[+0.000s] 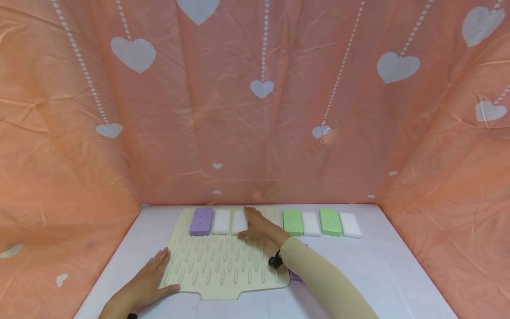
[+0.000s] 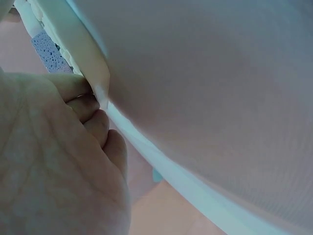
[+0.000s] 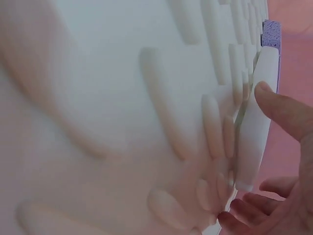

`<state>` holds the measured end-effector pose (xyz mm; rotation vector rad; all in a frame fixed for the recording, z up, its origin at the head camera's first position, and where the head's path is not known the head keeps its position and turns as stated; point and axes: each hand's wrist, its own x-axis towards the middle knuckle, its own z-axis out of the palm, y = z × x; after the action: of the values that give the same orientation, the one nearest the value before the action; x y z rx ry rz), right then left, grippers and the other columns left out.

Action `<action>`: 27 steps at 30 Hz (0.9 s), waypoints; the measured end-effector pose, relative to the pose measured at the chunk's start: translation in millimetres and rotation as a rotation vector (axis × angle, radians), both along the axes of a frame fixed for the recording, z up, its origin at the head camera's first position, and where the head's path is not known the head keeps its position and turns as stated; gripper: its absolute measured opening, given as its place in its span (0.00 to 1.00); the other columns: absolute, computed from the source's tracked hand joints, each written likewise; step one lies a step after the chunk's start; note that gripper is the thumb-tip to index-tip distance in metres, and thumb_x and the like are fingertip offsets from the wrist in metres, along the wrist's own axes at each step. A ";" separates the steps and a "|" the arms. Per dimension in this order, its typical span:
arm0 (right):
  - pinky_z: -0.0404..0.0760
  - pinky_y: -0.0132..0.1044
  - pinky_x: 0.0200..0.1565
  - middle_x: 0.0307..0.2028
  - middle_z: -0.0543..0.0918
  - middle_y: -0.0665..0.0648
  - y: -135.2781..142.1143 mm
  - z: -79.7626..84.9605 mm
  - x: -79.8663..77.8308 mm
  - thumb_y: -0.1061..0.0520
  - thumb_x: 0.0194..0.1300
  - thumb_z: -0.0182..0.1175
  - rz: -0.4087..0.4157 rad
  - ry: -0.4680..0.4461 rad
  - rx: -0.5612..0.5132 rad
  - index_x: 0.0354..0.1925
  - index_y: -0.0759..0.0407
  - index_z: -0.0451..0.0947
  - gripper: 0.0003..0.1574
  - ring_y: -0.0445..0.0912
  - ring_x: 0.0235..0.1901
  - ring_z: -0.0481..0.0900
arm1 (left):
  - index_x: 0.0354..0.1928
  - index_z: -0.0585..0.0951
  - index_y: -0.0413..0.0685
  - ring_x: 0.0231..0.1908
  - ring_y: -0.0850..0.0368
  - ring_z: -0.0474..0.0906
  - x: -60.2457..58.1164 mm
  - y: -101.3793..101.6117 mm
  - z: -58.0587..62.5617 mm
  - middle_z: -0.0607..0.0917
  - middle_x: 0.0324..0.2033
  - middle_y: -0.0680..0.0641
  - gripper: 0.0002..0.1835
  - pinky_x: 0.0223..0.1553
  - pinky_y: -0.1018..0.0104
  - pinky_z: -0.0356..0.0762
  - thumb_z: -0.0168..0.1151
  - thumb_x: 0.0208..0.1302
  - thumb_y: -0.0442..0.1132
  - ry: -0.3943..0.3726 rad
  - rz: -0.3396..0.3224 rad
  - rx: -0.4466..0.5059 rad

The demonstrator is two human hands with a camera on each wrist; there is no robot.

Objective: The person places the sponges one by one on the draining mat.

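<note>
A cream mat [image 1: 219, 290] with raised oval ridges and a front tab lies on the white table. Along its back edge stand a purple sponge [image 1: 201, 221], a white sponge [image 1: 221, 221] and a second white sponge [image 1: 238, 221]. My right hand [image 1: 259, 226] holds that second one, thumb at its front side and fingers toward its back right. Seen from the right wrist, the thumb overlaps the white sponge [image 3: 252, 142] and the other fingers sit beside its end. At the mat's left edge rests my left hand [image 1: 149, 279], its fingers extended and its thumb by the front corner.
Right of the mat are a green sponge [image 1: 292, 222], a white sponge [image 1: 311, 223], another green sponge [image 1: 330, 222] and another white sponge [image 1: 350, 225]. My right sleeve [image 1: 322, 274] partly covers a purple sponge [image 1: 295, 276]. An orange heart-patterned curtain [image 1: 259, 146] encloses the table's back and sides.
</note>
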<state>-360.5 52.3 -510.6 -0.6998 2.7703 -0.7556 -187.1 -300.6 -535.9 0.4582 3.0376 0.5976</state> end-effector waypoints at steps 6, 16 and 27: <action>0.61 0.54 0.72 0.77 0.53 0.67 3.7 1.9 1.2 0.37 0.58 0.72 0.001 0.019 0.015 0.78 0.67 0.44 0.70 0.60 0.75 0.53 | 0.73 0.57 0.25 0.74 0.29 0.48 -0.4 0.5 0.6 0.54 0.74 0.28 0.64 0.57 0.89 0.13 0.66 0.51 0.72 -0.011 -0.001 0.009; 0.54 0.55 0.74 0.77 0.50 0.70 21.9 16.9 11.4 0.36 0.61 0.69 0.060 0.081 -0.001 0.77 0.72 0.43 0.69 0.62 0.76 0.48 | 0.70 0.61 0.23 0.71 0.28 0.54 3.1 1.5 -0.2 0.58 0.72 0.26 0.62 0.59 0.90 0.16 0.67 0.52 0.70 0.074 -0.026 0.002; 0.56 0.59 0.73 0.76 0.55 0.68 50.6 25.3 29.3 0.35 0.59 0.70 0.043 0.132 -0.022 0.77 0.68 0.47 0.67 0.62 0.76 0.51 | 0.70 0.61 0.23 0.71 0.27 0.54 -0.1 -0.2 -1.0 0.59 0.72 0.26 0.62 0.58 0.91 0.16 0.66 0.53 0.71 0.063 -0.030 -0.005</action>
<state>-331.2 102.9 -485.2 -0.8398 2.8578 -0.7583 -187.2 -300.9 -536.9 0.5318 3.0845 0.5848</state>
